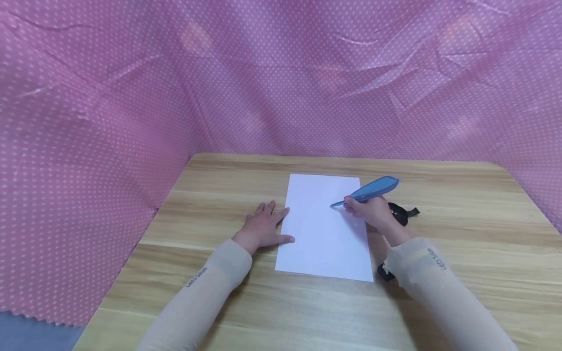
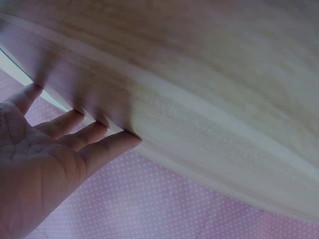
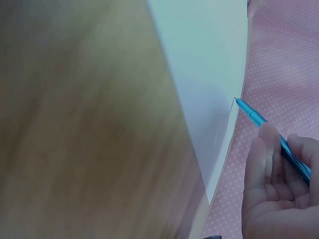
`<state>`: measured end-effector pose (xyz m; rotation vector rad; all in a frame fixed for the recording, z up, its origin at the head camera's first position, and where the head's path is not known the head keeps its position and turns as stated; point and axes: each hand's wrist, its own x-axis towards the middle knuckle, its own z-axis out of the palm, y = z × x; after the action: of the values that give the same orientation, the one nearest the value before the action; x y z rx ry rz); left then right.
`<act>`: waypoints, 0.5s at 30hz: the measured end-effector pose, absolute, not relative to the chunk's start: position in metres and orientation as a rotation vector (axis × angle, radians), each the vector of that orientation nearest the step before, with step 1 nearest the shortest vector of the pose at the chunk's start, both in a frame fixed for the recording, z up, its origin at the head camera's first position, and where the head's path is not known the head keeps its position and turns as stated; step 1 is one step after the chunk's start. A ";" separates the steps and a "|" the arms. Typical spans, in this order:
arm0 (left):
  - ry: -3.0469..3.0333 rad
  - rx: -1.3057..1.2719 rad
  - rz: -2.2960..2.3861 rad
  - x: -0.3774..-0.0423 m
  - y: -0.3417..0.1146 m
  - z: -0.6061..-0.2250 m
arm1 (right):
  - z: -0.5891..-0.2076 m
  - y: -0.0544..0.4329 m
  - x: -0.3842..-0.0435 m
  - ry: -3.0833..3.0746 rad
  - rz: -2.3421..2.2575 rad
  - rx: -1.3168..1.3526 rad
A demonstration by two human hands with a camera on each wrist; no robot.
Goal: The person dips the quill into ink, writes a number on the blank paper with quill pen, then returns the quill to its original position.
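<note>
Right hand [image 1: 373,213] pinches a blue feather-shaped pen [image 1: 376,187] over a white sheet [image 1: 322,243]

The head view gives the layout: the sheet lies on the wooden desk [image 1: 219,183], nearer the far edge than the side edges, its short top side facing that far edge. The pen slants across the sheet's right long side, its point over the upper part of the paper and its broad feather end beyond the paper, towards the desk's far right corner. The left hand [image 1: 263,227] lies at the sheet's left side with fingers spread, the thumb and a forefinger reaching onto the paper, the others on the wood.

The left wrist view adds the palm side, which the head view hides: the fingertips rest on the surface while the palm is raised. The right wrist view shows the pen's slim, shiny barrel pinched by thumb and fingers, and its fine tip at the paper; whether it touches I cannot tell.

Only the head view makes clear a black rounded object [image 1: 398,213] behind the right wrist and a small black item [image 1: 385,273] by the right sleeve [image 1: 421,268]. Pink dotted cloth [image 1: 263,97] hangs behind the desk's far edge.
</note>
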<state>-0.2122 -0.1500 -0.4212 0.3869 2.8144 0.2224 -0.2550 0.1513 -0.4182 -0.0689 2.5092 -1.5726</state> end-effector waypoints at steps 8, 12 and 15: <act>2.817 0.391 0.221 -0.213 -0.150 -0.421 | -0.419 0.147 -0.252 2.486 -1.578 -0.142; 2.816 0.391 0.213 -0.213 -0.150 -0.421 | -0.419 0.144 -0.250 2.485 -1.559 -0.168; 2.811 0.388 0.214 -0.214 -0.150 -0.421 | -0.418 0.143 -0.247 2.477 -1.556 -0.201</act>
<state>-0.2135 -0.1500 -0.4206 0.3880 2.8107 0.2139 -0.2471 0.1432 -0.4183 -0.2006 2.4765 -1.5555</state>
